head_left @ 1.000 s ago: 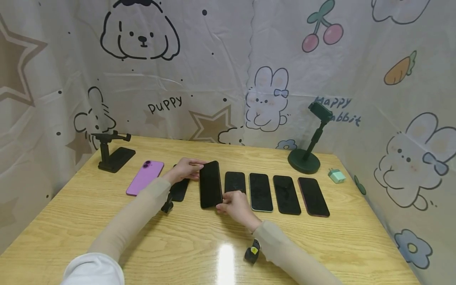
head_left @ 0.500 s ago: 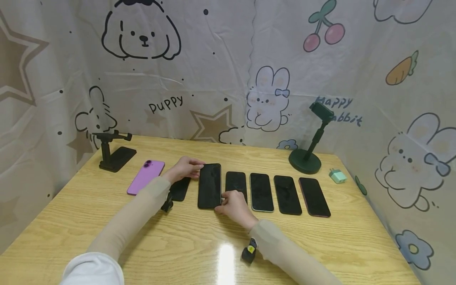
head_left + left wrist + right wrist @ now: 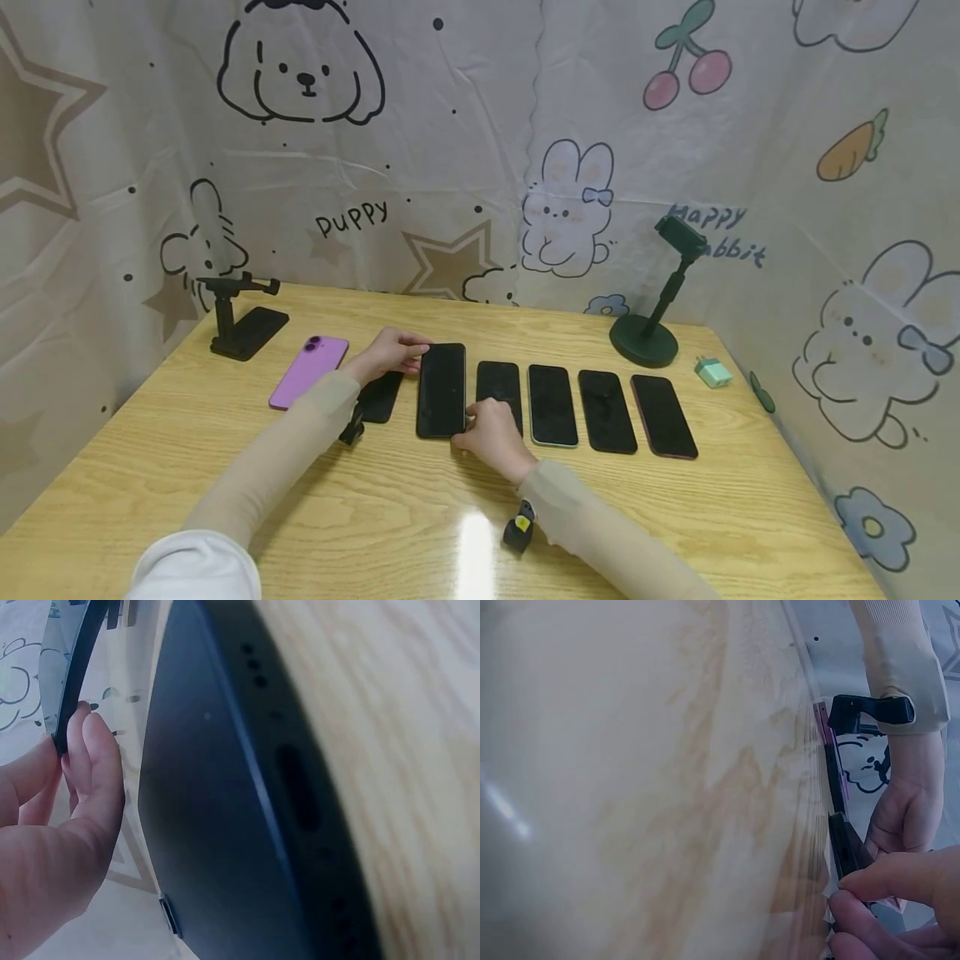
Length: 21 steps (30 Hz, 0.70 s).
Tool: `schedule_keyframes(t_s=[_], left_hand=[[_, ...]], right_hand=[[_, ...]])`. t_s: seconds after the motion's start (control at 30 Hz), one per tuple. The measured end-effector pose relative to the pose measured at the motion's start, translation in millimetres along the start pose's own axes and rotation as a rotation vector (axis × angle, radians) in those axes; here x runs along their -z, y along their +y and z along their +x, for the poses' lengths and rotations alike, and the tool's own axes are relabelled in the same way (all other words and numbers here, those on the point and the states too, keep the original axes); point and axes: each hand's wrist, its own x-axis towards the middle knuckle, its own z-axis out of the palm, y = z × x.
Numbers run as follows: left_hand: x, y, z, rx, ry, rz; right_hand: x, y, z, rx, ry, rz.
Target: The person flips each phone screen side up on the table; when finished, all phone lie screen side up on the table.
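In the head view, a black phone (image 3: 441,392) is held between both hands, dark screen up. My left hand (image 3: 388,354) pinches its upper left corner, with thumb and fingers on either side of the edge in the left wrist view. At the lower right corner, the fingers of my right hand (image 3: 495,429) pinch the phone; the right wrist view shows its thin edge (image 3: 847,847) there. Another dark phone (image 3: 382,400) lies partly beneath the left wrist and looms large in the left wrist view. To the right, a dark phone (image 3: 498,383) is partly covered by the right hand.
Three more dark-screened phones (image 3: 552,406) lie in a row rightward. A purple phone (image 3: 309,372) lies back up at left. Behind it stands a black phone stand (image 3: 247,333); a dark green stand (image 3: 645,340) and a mint charger plug (image 3: 712,372) are at far right.
The held phone has turned from a slant to nearly straight, in line with its neighbours. My right hand has shifted slightly left with its corner; the left hand keeps its grip.
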Motion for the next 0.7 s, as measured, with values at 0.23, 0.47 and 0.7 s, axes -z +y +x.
schedule_keyframes(t_s=[0.23, 0.47, 0.7], left_hand=[[0.0, -2.0, 3.7, 0.003, 0.005, 0.000], [-1.9, -1.8, 4.5, 0.000, 0.023, 0.023], [-7.4, 0.8, 1.9, -0.072, 0.052, 0.160]], right_hand=[[-1.8, 1.0, 0.7, 0.027, 0.020, -0.032], [-1.4, 0.1, 1.2, 0.069, 0.025, -0.041], [0.0, -1.5, 0.5, 0.051, 0.013, -0.029]])
